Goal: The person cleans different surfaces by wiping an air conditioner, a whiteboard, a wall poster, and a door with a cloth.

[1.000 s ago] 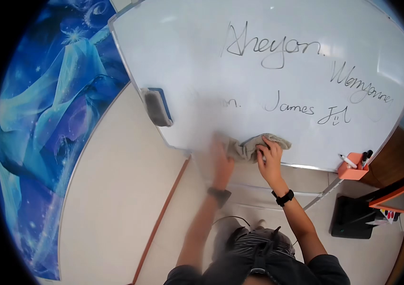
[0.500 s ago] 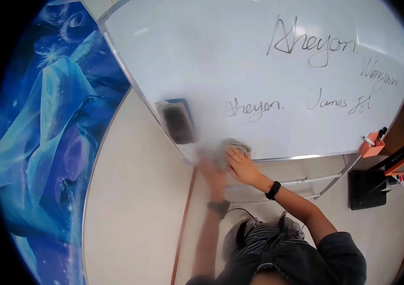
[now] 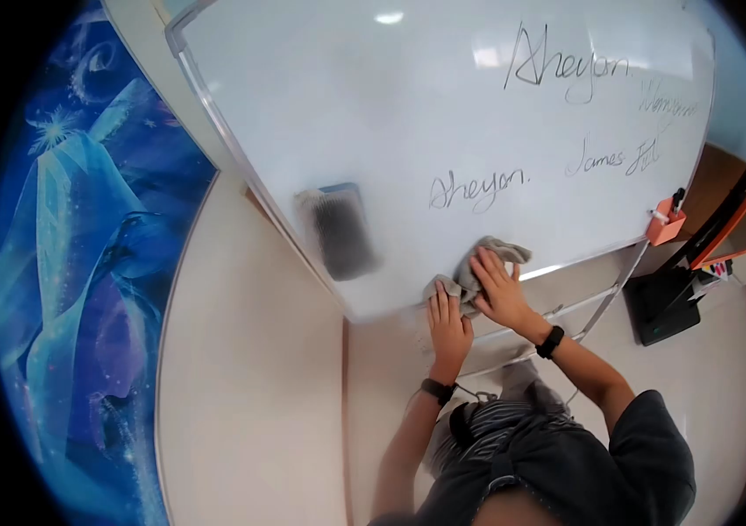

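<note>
A crumpled grey cloth (image 3: 506,251) lies against the lower edge of the whiteboard (image 3: 408,114). My right hand (image 3: 503,289) presses the cloth's upper right part to the board, its fingers laid over it. Lower and to the left, my left hand (image 3: 449,331) has its fingertips on the other end of the same cloth. Both hands hold it, and their palms are hidden. Up and left of the hands, a rectangular pad (image 3: 338,232) with a blue edge and a dark, smudged face rests on the board. Handwritten names in black run across the board's middle and right.
An orange pen holder (image 3: 667,223) with markers hangs at the board's lower right corner. A metal stand bar (image 3: 596,311) runs below the board. At the right is a black-based object (image 3: 664,307) on the floor. A blue mural (image 3: 84,289) covers the left wall.
Both hands and the cloth have moved right along the board's lower edge. The left hand, blurred before, now shows clearly on the cloth. The whole view has shifted.
</note>
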Action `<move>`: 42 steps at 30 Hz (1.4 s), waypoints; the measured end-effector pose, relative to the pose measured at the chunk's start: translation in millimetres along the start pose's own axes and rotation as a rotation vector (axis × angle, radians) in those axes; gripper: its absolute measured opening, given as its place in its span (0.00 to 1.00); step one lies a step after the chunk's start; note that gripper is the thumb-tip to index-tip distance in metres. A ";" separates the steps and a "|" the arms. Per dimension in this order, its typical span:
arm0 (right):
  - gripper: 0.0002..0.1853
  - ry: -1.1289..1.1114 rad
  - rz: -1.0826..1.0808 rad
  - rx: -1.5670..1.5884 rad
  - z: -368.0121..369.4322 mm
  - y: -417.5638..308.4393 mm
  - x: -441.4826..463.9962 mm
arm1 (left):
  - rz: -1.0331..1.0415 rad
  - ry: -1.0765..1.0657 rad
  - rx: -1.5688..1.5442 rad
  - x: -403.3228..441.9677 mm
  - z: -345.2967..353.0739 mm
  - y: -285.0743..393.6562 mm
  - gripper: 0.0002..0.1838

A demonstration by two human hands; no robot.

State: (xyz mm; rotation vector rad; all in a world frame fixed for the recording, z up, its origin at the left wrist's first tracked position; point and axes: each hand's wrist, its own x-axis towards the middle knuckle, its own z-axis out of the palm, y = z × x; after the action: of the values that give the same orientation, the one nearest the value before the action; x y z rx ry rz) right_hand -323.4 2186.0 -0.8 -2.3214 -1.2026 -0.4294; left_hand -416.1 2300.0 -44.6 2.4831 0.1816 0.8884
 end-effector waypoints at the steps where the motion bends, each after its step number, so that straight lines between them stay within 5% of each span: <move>1: 0.39 0.050 0.052 0.007 -4.6 7.5 -4.9 | 0.035 -0.033 -0.007 4.4 9.3 5.4 0.26; 8: 0.34 0.607 0.325 0.019 -39.2 58.4 2.0 | 0.395 -0.070 -0.065 70.7 41.2 74.9 0.28; 11: 0.32 0.657 0.392 0.252 -59.8 57.1 9.3 | 0.412 -0.045 -0.124 87.8 47.9 90.7 0.28; 15: 0.29 0.639 0.328 0.423 -64.5 34.6 16.2 | 0.339 -0.058 -0.220 86.8 50.5 85.5 0.26; 22: 0.25 0.364 0.074 0.273 -43.0 0.6 10.6 | 0.108 0.089 -0.301 44.8 44.8 38.3 0.24; 26: 0.24 0.209 -0.029 0.338 -27.5 -22.6 12.6 | 0.000 0.163 -0.013 20.5 44.6 24.1 0.27; 31: 0.24 0.134 -0.257 0.324 -32.8 -51.4 49.9 | -0.134 0.231 -0.204 36.7 11.7 20.7 0.29; 42: 0.23 0.105 -0.095 0.448 -18.8 -75.7 72.6 | -0.152 0.119 0.024 27.3 -1.4 -0.1 0.35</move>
State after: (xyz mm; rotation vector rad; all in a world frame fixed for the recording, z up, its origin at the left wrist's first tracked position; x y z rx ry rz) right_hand -346.0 2261.7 70.6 -1.8453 -1.2170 -0.2750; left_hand -395.7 2308.3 -28.4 2.4019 0.4178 0.9742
